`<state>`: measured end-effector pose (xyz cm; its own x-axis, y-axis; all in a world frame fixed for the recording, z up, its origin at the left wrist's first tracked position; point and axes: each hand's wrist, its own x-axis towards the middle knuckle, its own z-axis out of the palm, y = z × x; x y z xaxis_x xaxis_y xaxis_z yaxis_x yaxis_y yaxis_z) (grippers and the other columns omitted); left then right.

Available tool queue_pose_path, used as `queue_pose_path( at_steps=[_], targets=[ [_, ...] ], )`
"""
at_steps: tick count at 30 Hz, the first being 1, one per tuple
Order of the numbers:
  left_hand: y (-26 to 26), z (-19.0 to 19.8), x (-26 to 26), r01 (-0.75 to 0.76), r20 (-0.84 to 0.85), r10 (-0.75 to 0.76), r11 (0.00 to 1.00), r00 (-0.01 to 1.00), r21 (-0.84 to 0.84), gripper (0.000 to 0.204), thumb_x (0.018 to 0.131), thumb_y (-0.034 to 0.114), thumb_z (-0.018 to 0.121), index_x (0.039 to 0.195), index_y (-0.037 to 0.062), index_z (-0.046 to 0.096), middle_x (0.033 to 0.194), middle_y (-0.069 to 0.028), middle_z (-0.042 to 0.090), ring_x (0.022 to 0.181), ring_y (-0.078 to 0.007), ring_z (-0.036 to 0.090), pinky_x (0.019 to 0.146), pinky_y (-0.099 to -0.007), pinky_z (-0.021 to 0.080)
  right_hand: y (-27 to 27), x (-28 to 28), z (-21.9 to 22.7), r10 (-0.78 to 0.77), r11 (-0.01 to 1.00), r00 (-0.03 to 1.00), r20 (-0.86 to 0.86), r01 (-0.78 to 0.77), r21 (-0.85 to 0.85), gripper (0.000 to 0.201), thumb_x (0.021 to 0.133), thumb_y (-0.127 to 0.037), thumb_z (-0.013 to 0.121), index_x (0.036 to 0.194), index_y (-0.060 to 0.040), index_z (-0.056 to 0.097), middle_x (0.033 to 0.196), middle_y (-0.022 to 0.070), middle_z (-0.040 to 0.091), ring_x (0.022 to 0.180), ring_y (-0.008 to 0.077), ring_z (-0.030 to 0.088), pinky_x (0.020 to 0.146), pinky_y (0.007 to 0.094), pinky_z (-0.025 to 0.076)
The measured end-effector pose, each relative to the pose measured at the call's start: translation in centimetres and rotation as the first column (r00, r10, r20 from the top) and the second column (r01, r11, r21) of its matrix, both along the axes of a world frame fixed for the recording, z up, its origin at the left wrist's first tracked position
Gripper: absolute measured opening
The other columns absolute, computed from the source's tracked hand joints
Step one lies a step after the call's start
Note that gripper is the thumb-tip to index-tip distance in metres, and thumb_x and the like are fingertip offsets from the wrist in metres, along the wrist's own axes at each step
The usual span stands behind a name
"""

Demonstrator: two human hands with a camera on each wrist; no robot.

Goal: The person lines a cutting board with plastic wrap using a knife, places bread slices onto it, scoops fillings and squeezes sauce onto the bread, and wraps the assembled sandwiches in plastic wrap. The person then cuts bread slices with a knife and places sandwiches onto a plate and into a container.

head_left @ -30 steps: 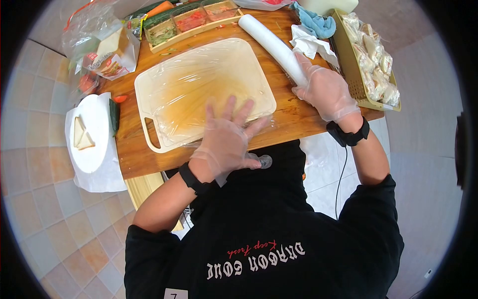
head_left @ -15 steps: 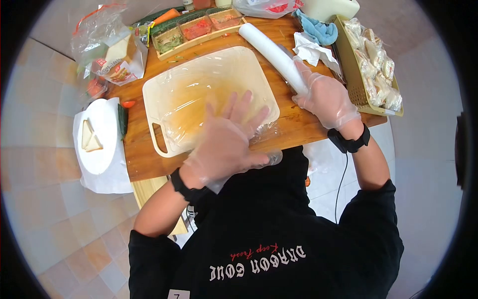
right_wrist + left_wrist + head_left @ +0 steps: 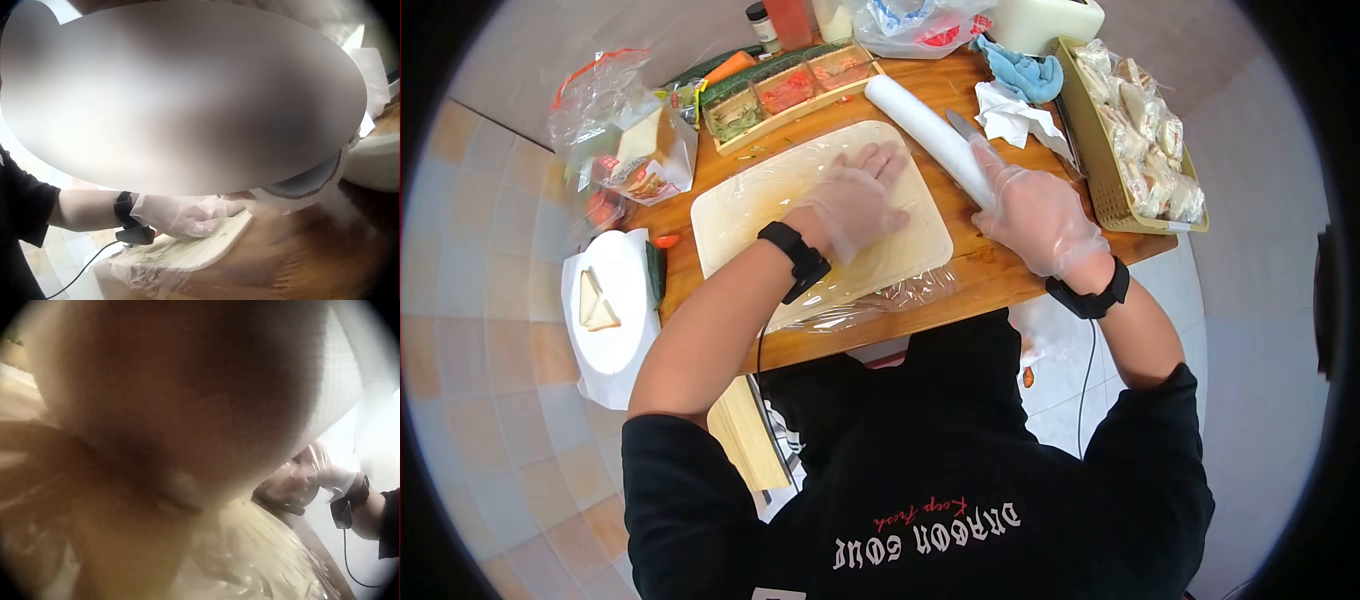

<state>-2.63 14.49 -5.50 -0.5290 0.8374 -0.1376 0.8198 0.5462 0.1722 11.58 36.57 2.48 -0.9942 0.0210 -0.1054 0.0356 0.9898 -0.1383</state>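
Note:
In the head view my left hand (image 3: 855, 200), in a clear plastic glove, lies flat with fingers extended on clear plastic film (image 3: 910, 290). The film is spread over a cream cutting board (image 3: 725, 225) and hangs past its near edge in wrinkles. My gloved right hand (image 3: 1040, 222) holds the near end of a white roll of cling film (image 3: 925, 130), thumb on the board side. The roll's hollow end (image 3: 306, 181) shows in the right wrist view. A knife blade (image 3: 960, 122) shows just beyond the roll, its other end hidden by my right hand.
A basket (image 3: 1115, 205) of wrapped sandwiches stands at right, near a blue cloth (image 3: 1020, 72) and white tissue (image 3: 1010, 115). Filling containers (image 3: 788, 92) sit at the back. Bagged bread (image 3: 645, 150) and a white plate (image 3: 610, 340) with sandwich pieces are at left.
My left hand has moved from the board's near edge forward across the film toward the board's middle. My right hand stays at the roll's near end.

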Motion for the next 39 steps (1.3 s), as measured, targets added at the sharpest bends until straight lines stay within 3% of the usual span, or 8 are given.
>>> queue_pose_path(
  at_steps=[5,10,19,21,25,27,30,39],
  targets=[
    [-0.1,-0.1,-0.1,0.004,0.016,-0.004,1.0,1.0,0.006,0.084,0.099,0.048,0.057,0.162,0.0018,0.029,0.171,-0.0207,0.025,0.159,-0.037,0.023,0.127,-0.0581,0.02,0.7,-0.7,0.4,-0.023,0.998,0.999,0.026,0.021,0.054,0.085,0.088,-0.027,0.074,0.159,-0.0003,0.035,0.107,0.024,0.071,0.097,0.0404,0.07,0.087,0.0482,0.056],
    [-0.3,-0.2,-0.1,0.01,0.026,-0.01,1.0,1.0,0.011,0.084,0.098,0.048,0.058,0.162,0.0022,0.029,0.171,-0.0208,0.025,0.159,-0.0376,0.023,0.127,-0.0582,0.02,3.0,-0.9,-0.4,0.043,0.989,0.982,-0.182,-0.016,0.149,0.076,0.088,-0.026,0.072,0.155,-0.0007,0.045,0.101,0.0213,0.074,0.095,0.0368,0.073,0.084,0.0472,0.058],
    [-0.5,1.4,-0.8,0.042,0.036,-0.043,0.999,0.998,0.027,0.086,0.097,0.05,0.06,0.162,0.0015,0.031,0.168,-0.0218,0.031,0.156,-0.0384,0.029,0.126,-0.0539,0.023,2.5,-0.8,1.0,0.034,0.995,0.997,-0.076,-0.027,0.096,0.081,0.087,-0.028,0.075,0.156,0.0004,0.043,0.103,0.0236,0.071,0.095,0.039,0.07,0.087,0.0468,0.055],
    [-0.5,2.1,-2.0,0.058,-0.002,-0.06,0.945,0.998,0.322,0.085,0.097,0.049,0.062,0.16,-0.0004,0.032,0.166,-0.0226,0.034,0.153,-0.0393,0.033,0.126,-0.0494,0.026,2.3,-0.7,0.8,0.023,0.997,0.997,-0.074,-0.017,0.079,0.081,0.088,-0.028,0.075,0.156,0.0005,0.043,0.103,0.0241,0.071,0.094,0.0394,0.07,0.087,0.0468,0.055],
    [0.3,5.2,-4.7,-0.01,0.021,0.007,0.989,1.0,0.144,0.082,0.098,0.041,0.061,0.162,0.0015,0.028,0.163,-0.0244,0.039,0.151,-0.0398,0.037,0.124,-0.0436,0.032,2.1,-0.5,0.4,0.018,0.998,0.996,-0.082,-0.014,0.053,0.081,0.088,-0.028,0.075,0.156,0.0015,0.042,0.103,0.0247,0.071,0.094,0.0401,0.07,0.087,0.0472,0.055],
    [0.7,5.6,-5.5,-0.102,0.24,0.115,0.993,0.964,-0.065,0.082,0.099,0.041,0.058,0.163,0.0008,0.025,0.164,-0.0263,0.035,0.152,-0.0382,0.036,0.125,-0.0434,0.03,1.7,-0.5,0.6,0.019,0.999,0.996,-0.083,-0.015,0.052,0.082,0.088,-0.029,0.075,0.156,0.0019,0.042,0.103,0.0246,0.071,0.094,0.0399,0.07,0.087,0.0469,0.055],
    [-0.3,0.0,-6.3,-0.026,-0.034,0.026,1.0,0.999,0.003,0.085,0.1,0.043,0.057,0.164,-0.0007,0.023,0.166,-0.0272,0.032,0.153,-0.0395,0.034,0.126,-0.0437,0.028,1.6,-0.5,1.0,0.005,0.998,0.997,-0.072,0.0,0.068,0.079,0.089,-0.028,0.074,0.155,0.0019,0.043,0.106,0.0238,0.072,0.095,0.0385,0.072,0.087,0.0463,0.056],
    [-0.9,-0.3,-6.3,-0.035,-0.022,0.035,0.999,0.999,-0.007,0.087,0.1,0.048,0.056,0.163,-0.002,0.023,0.167,-0.0281,0.028,0.155,-0.0417,0.03,0.126,-0.0461,0.027,2.2,-0.6,2.2,-0.151,0.977,0.982,-0.115,0.166,0.131,0.08,0.089,-0.026,0.074,0.156,0.0027,0.042,0.103,0.0257,0.072,0.094,0.0388,0.072,0.085,0.0466,0.056]
  ],
)
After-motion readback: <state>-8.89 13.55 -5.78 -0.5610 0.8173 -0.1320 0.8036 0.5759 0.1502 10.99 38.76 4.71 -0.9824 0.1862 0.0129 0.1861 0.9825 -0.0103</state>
